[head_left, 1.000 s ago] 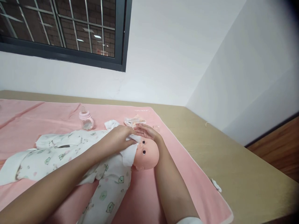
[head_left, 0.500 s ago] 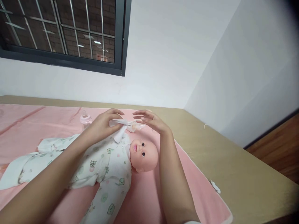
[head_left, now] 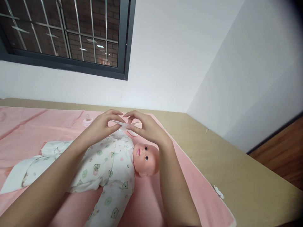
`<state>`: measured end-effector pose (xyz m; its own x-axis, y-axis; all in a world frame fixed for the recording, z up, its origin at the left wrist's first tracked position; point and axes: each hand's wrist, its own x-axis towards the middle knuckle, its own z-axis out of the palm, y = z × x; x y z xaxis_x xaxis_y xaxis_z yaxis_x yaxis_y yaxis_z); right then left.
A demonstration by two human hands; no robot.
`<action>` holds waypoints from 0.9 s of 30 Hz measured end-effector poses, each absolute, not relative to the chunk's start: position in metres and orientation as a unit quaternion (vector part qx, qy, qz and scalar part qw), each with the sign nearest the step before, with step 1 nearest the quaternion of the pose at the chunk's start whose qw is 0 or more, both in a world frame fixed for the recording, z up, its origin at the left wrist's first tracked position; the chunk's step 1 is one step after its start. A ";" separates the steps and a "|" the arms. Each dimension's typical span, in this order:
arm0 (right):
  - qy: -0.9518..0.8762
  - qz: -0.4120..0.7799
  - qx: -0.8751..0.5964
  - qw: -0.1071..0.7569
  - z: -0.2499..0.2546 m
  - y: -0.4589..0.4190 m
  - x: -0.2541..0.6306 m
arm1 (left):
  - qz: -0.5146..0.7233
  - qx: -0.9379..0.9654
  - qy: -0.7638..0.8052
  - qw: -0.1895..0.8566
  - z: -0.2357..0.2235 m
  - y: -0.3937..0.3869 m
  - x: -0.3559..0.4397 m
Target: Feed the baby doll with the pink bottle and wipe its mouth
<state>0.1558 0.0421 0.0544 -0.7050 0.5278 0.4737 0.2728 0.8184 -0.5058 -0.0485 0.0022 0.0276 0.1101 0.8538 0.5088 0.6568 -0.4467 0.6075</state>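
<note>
I see the doll (head_left: 111, 170) lying on the pink blanket (head_left: 165, 201), head toward the table's right edge. Above its chest, left hand (head_left: 100, 126) and right hand (head_left: 148, 129) both pinch a white wipe (head_left: 121, 124) between fingertips, other fingers loosely curled. Pink bottle (head_left: 87, 120) behind left hand, near the blanket's far edge.

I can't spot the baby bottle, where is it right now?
In the head view the pink baby bottle stands on the pink blanket toward the far edge, just behind the left hand and beyond the doll, mostly hidden.
</note>
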 end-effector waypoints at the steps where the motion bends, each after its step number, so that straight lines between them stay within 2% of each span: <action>1: -0.900 0.210 -0.227 0.309 0.054 0.043 0.156 | 0.427 0.737 0.512 0.117 0.028 0.002 -0.048; 10: -0.877 0.205 -0.302 0.311 0.048 0.060 0.162 | 0.434 0.721 0.534 0.081 0.036 0.003 -0.066; 16: -0.833 0.192 -0.401 0.331 0.031 0.101 0.189 | 0.440 0.593 0.666 0.102 0.043 0.007 -0.124; 22: -0.770 0.211 -0.530 0.288 0.007 0.137 0.219 | 0.317 0.532 0.778 0.106 0.012 0.039 -0.186; 27: -0.739 0.260 -0.547 0.295 -0.005 0.148 0.229 | 0.235 0.519 0.807 0.152 -0.007 0.052 -0.204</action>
<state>0.2290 0.1482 -0.0049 -0.2269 0.9622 0.1509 0.6549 0.2654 -0.7076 -0.2044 0.0524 -0.0069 -0.4145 0.9101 -0.0011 0.7668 0.3499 0.5382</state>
